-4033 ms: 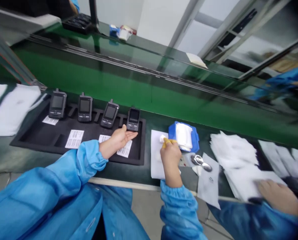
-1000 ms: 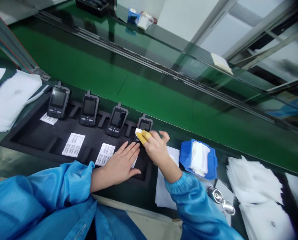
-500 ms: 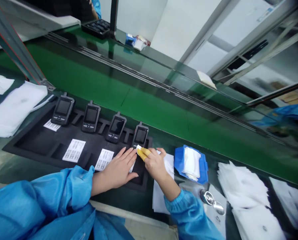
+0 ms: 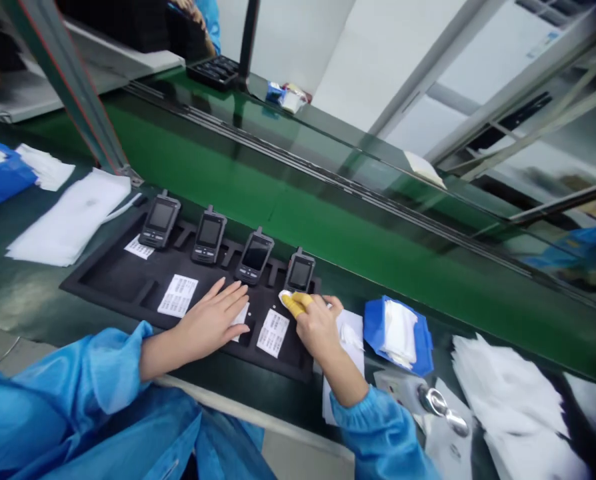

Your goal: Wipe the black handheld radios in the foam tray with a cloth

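Blue plastic box (image 4: 3, 180) at the worktop's left end, loose white cloths (image 4: 48, 167) just beside, then a flat white stack of sheets (image 4: 71, 217). Next, near the worktop's front edge, a shallow black foam tray (image 4: 113, 273); along its far edge, from the left corner, a black first handset (image 4: 160, 217) with screen and stub antenna, then a matching second handset (image 4: 209, 233). Nearer the tray's front edge, left hand (image 4: 205, 327), palm down, fingers stretched out, partly over a printed white label sheet (image 4: 242, 317). Beyond its fingertips, a like third handset (image 4: 255, 257). By the tray's right edge, right hand (image 4: 318, 327) in yellow finger covers (image 4: 293, 305), pinching a small white wad (image 4: 284, 297) at the lower end of a fourth handset (image 4: 300, 272), near the far right corner; cannot tell how firmly pressed. Farther right, another blue plastic box (image 4: 374, 327) of folded white cloths (image 4: 401, 330), then a ragged white pile (image 4: 508, 387).
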The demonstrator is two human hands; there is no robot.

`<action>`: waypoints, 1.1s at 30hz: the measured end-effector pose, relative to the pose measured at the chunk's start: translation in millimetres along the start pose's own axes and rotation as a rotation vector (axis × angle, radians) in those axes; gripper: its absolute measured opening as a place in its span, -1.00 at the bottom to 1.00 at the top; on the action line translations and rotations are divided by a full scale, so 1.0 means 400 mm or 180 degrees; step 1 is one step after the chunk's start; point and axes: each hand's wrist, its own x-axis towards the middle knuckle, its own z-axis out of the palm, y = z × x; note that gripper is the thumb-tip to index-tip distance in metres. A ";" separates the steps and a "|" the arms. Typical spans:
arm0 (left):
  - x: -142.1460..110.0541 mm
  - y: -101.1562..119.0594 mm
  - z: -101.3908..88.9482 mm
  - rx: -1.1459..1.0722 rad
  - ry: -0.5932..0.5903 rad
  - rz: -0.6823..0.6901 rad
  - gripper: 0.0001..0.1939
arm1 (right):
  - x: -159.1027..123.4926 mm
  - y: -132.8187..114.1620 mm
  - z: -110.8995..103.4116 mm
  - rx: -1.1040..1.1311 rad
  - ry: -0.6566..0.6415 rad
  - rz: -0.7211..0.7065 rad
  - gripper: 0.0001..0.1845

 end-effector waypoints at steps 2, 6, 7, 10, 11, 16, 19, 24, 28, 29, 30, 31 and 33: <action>-0.003 -0.031 0.008 0.0045 -0.0048 -0.0030 -0.51 | 0.053 -0.015 0.004 -0.0005 0.0197 0.0117 -0.63; 0.013 -0.055 0.026 0.0030 -0.0201 -0.0033 -0.47 | 0.212 -0.042 0.053 -0.0043 0.0319 0.0089 -0.70; 0.015 -0.055 0.027 0.0011 -0.0229 -0.0044 -0.46 | 0.245 -0.047 0.069 -0.0076 0.0284 0.0044 -0.72; 0.017 -0.052 0.026 -0.0049 -0.0258 -0.0067 -0.48 | 0.291 -0.060 0.106 -0.0181 0.0218 0.0007 -0.77; 0.016 -0.051 0.025 -0.0065 -0.0251 -0.0063 -0.48 | 0.288 -0.066 0.113 -0.0202 0.0209 0.0006 -0.78; 0.010 -0.051 0.030 -0.0154 -0.0204 -0.0084 -0.47 | 0.219 -0.107 0.102 -0.0069 0.0126 -0.0364 -0.76; 0.011 -0.052 0.036 -0.0220 -0.0185 -0.0102 -0.48 | 0.231 -0.114 0.101 -0.0038 0.0167 -0.0488 -0.75; 0.016 -0.050 0.031 -0.0254 -0.0162 -0.0091 -0.51 | 0.284 -0.062 0.124 -0.0403 0.0270 -0.0139 -0.75; 0.014 -0.050 0.035 -0.0317 -0.0149 -0.0089 -0.52 | 0.223 -0.052 0.116 -0.0465 0.0200 0.0038 -0.70; 0.013 -0.050 0.038 -0.0317 -0.0157 -0.0090 -0.52 | 0.206 -0.060 0.110 -0.0468 0.0185 0.0039 -0.69; 0.013 -0.050 0.041 -0.0312 -0.0162 -0.0090 -0.52 | 0.193 -0.069 0.104 -0.0449 0.0163 0.0008 -0.69; 0.012 -0.051 0.043 -0.0307 -0.0160 -0.0093 -0.52 | 0.188 -0.079 0.098 -0.0410 0.0123 -0.0041 -0.68; 0.012 -0.052 0.047 -0.0307 -0.0142 -0.0093 -0.52 | 0.202 -0.095 0.095 -0.0325 0.0072 -0.0115 -0.66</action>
